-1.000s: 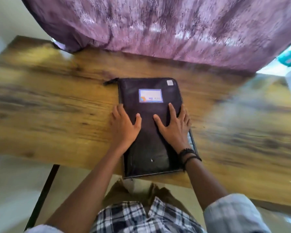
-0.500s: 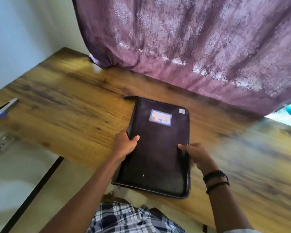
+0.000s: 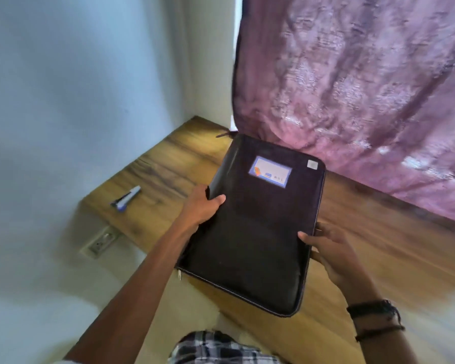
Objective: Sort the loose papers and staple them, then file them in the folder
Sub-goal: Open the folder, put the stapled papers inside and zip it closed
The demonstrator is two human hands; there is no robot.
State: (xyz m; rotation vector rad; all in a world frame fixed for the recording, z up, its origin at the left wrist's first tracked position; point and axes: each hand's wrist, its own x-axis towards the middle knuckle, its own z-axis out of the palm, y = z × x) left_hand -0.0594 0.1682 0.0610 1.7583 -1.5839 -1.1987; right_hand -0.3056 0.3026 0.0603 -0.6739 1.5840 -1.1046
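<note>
Black and zipped, the folder [image 3: 250,232] sits between both hands, its cover facing up with a blue-edged label [image 3: 269,172] on the half farther from the hands. The left hand [image 3: 199,210] grips the folder's left edge, thumb lying on the cover and fingers tucked out of sight beneath. The right hand [image 3: 326,248] holds the opposite edge, thumb on top and fingers curled along the side; dark bracelets [image 3: 373,319] circle that wrist. Whether the folder touches the wooden bench [image 3: 168,174] I cannot tell. Well to the left of the left hand a stapler [image 3: 126,199] lies on the bench. Beyond the hands hangs a purple curtain [image 3: 352,88].
</note>
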